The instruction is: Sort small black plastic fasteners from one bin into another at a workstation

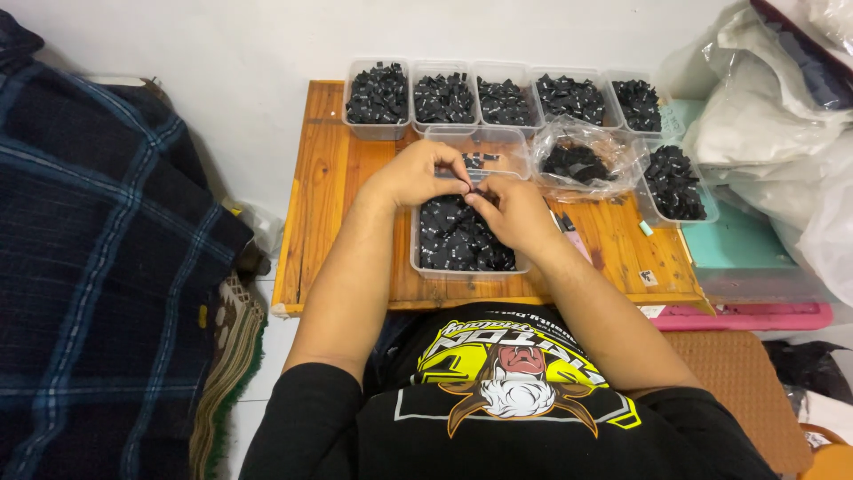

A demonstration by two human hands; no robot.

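My left hand [416,172] and my right hand [513,212] meet over a clear plastic tub [415,258] full of small black folded labels [458,238]. The fingertips of both hands pinch one small black label [474,189] between them, just above the tub. The tub sits at the near middle of a low wooden table [330,182]. My forearms reach in from the bottom of the view.
A row of several clear tubs [382,130] with black labels lines the table's far edge. A clear plastic bag [582,164] of labels and another tub [675,185] lie at the right. A plaid cloth [98,267] is at the left, white bags [782,133] at the right.
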